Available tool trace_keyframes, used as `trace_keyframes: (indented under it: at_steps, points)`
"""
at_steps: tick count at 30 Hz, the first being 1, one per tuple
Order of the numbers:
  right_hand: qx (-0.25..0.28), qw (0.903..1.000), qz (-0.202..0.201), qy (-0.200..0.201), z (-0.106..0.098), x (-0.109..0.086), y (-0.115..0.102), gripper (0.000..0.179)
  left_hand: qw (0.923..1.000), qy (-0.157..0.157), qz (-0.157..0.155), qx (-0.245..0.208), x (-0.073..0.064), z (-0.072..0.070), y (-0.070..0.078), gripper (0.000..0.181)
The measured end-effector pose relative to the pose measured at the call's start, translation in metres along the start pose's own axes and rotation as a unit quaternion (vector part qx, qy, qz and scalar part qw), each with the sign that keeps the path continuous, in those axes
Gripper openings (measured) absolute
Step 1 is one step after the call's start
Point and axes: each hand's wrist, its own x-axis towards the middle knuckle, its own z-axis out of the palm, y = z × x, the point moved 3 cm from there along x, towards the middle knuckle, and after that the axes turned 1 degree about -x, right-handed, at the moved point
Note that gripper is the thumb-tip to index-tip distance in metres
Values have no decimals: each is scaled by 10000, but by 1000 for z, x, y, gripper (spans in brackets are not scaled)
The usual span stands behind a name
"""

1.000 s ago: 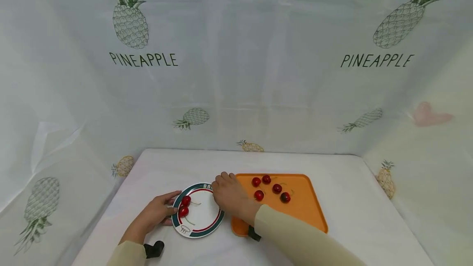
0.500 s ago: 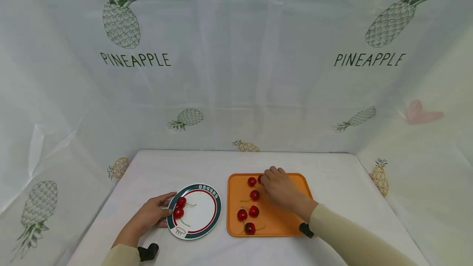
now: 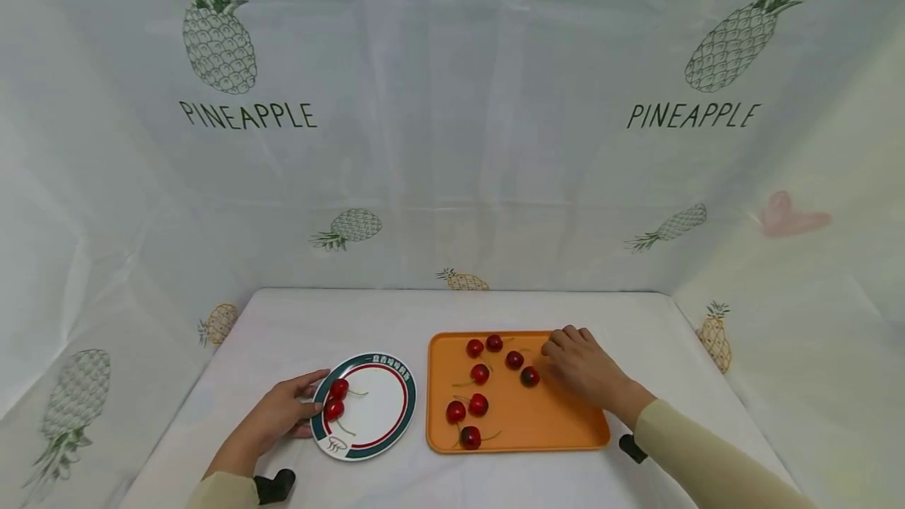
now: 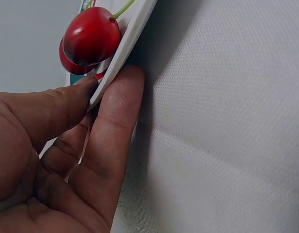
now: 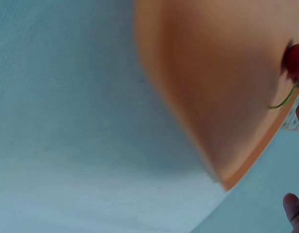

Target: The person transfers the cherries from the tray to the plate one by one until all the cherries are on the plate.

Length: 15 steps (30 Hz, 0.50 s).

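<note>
My left hand (image 3: 279, 412) pinches the left rim of a round white plate (image 3: 382, 407) with a green and red border. In the left wrist view the thumb (image 4: 57, 109) lies on the rim and fingers (image 4: 118, 111) reach under it. Two red cherries (image 3: 339, 389) with green stems lie on the plate near that thumb. My right hand (image 3: 583, 368) is over the right side of an orange tray (image 3: 544, 430), right of its cherries (image 3: 529, 376). Spread fingertips (image 5: 292, 206) show at the edge of the right wrist view; nothing is seen between them.
Several cherries (image 3: 478, 404) with stems are scattered over the tray's left and middle. Tray and plate stand side by side on a white-covered table (image 3: 339, 320), with a strip of cloth between. A pale pineapple-print curtain (image 3: 438, 140) hangs behind and at both sides.
My right hand has moved right, from the plate's right rim across the tray to its right side, uncovering cherries. My left hand keeps hold of the plate. The head view has shifted slightly.
</note>
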Motion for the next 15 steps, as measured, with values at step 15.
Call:
trace_keyframes:
  at_steps: [15]
  points:
    - [347,9994,24,30,20,-3,4,22,10000,6,-36,-37,-4,-1,3,67]
